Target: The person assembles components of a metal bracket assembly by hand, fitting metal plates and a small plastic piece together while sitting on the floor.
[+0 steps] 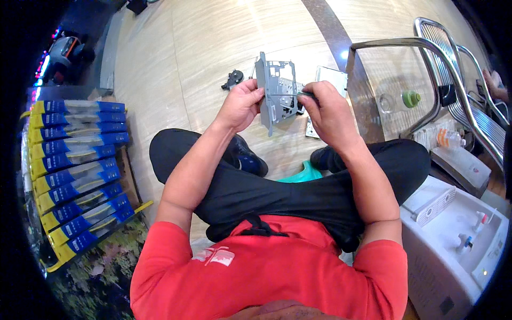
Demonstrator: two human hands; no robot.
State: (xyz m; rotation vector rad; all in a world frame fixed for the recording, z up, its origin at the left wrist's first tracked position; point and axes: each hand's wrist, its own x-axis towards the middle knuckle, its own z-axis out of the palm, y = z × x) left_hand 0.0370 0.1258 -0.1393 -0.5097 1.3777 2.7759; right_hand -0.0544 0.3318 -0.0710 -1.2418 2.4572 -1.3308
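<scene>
In front of me, above the floor, my left hand (241, 106) grips the left edge of a grey plastic frame (270, 114) with cut-outs. The frame stands nearly upright, its thin side toward me. My right hand (333, 112) is closed around the dark handle of a screwdriver (284, 95), whose thin shaft points left across the frame. Whether the tip touches a screw cannot be made out. On the floor beyond my left hand lies a small black part (233, 80) with a round end. A pale flat panel (332, 80) lies beyond my right hand.
Metal-framed chairs (453, 80) stand at the right, near a green-topped container (410, 98) and a clear plastic bottle (450, 139). A white water dispenser (426, 250) lies at lower right. Blue-and-yellow packages (80, 165) fill a rack at left. A green item (306, 173) lies between my feet.
</scene>
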